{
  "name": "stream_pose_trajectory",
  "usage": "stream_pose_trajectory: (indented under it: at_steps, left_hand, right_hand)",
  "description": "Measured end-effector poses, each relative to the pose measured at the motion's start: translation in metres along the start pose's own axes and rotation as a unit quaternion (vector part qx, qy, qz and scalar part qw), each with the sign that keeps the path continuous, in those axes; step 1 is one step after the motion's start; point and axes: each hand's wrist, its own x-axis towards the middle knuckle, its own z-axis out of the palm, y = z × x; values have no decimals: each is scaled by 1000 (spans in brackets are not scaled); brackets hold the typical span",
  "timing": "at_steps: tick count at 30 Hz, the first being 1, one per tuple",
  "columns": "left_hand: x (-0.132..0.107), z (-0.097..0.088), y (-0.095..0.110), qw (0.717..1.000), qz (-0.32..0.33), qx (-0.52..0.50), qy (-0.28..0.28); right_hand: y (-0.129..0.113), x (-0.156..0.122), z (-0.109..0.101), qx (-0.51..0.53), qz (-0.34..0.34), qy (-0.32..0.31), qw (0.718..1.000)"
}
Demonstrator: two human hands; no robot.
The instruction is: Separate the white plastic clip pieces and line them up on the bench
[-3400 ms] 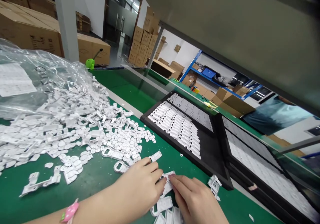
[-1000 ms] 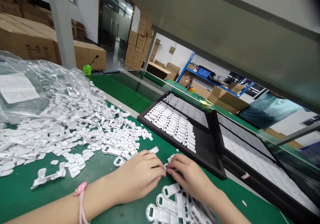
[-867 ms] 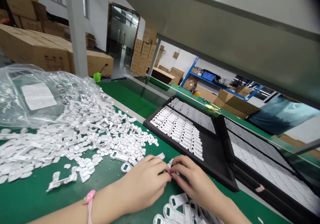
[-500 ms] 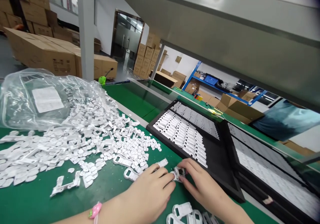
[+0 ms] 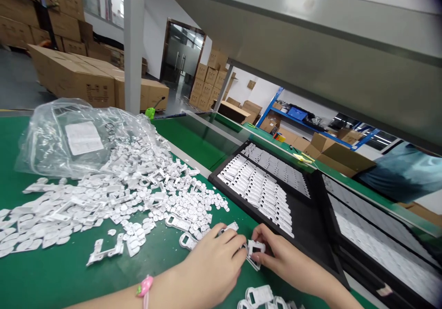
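Between my two hands is a small white plastic part (image 5: 255, 247) with a rectangular window. My right hand (image 5: 288, 260) pinches it between thumb and fingers at its right side. My left hand (image 5: 212, 265) is closed, with bent fingers against the part's left end; its fingertips are partly hidden. Just beyond my left hand lie white frames with oval openings, one of them a loose frame (image 5: 188, 241). Below my hands sits a group of similar white frames (image 5: 258, 295), cut off by the bottom edge. A U-shaped white bracket (image 5: 105, 250) rests further left.
A large heap of small white parts (image 5: 138, 184) covers the left of the green table (image 5: 62, 281), with a clear plastic bag (image 5: 51, 143) behind it. To the right are a black tray (image 5: 312, 228) with rows of white parts and a second filled tray (image 5: 331, 235). A metal shelf (image 5: 311, 46) hangs overhead.
The view has shifted, so the scene sits slightly further right and lower. The white plastic part has tilted between my hands, showing its window and lower edge more plainly.
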Motion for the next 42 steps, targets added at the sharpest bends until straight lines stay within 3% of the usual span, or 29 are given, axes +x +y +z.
stream_pose_trajectory:
  at_steps: [3,8,12,16,20,26,29,33,37,42]
  left_hand:
    - [-2,3,2,1000,-1,0,2]
    - [-4,26,1,999,10,6,30]
    - [-1,34,-3,1000,1,-3,13]
    - [2,37,-6,999,2,11,37]
    - [2,44,-5,998,15,28,58]
    - [0,45,-3,999,20,27,-8]
    - [-3,47,-5,999,23,22,-8]
    - [-4,53,-5,999,34,12,38]
    - [-2,51,-3,997,54,8,55]
    - [-1,46,0,997,55,-4,54]
  right_hand:
    - [-1,0,-2,42,-6,-15,999]
    - [3,3,-7,65,-8,-9,998]
    - [6,6,-11,85,-23,-9,996]
    - [-8,14,-26,112,-46,32,992]
    - [-53,40,-36,88,-95,61,990]
    - [-153,100,-15,14,-221,7,975]
    - [-172,112,-12,-9,-252,24,967]
    - [-137,101,-18,-61,-217,65,972]
    - [-84,86,-19,-103,-151,41,982]
    - [-63,82,-15,-147,-112,58,981]
